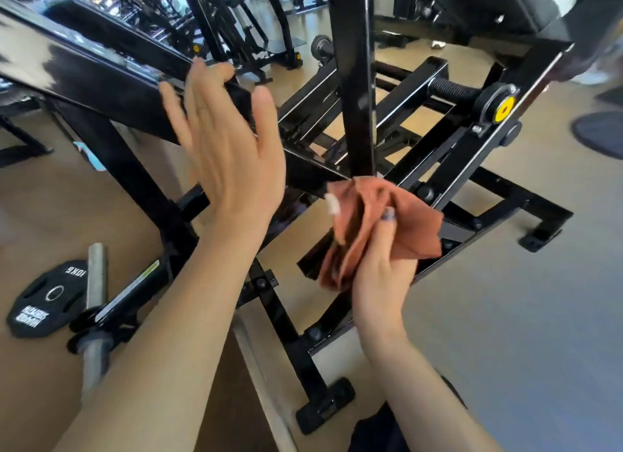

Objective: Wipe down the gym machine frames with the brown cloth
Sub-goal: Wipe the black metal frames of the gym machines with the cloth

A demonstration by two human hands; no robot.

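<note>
**Cloth at the Post**

While the right hand (377,276) gripped the bunched brown cloth (381,222), the cloth's top touched the foot of an upright black post (355,80) just above the hand. Left hand (229,141) was spread wide, fingers straight, against a sloping frame beam (84,70). Below that hand's forearm, a weight plate (43,299) lay on the floor (505,316).

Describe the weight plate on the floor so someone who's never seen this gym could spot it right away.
Start at the big slanted black frame beam on the left and drop to the tan floor below it. There a black weight plate lies flat beside a grey bar. It alone carries white lettering, including a 10KG mark.
</note>
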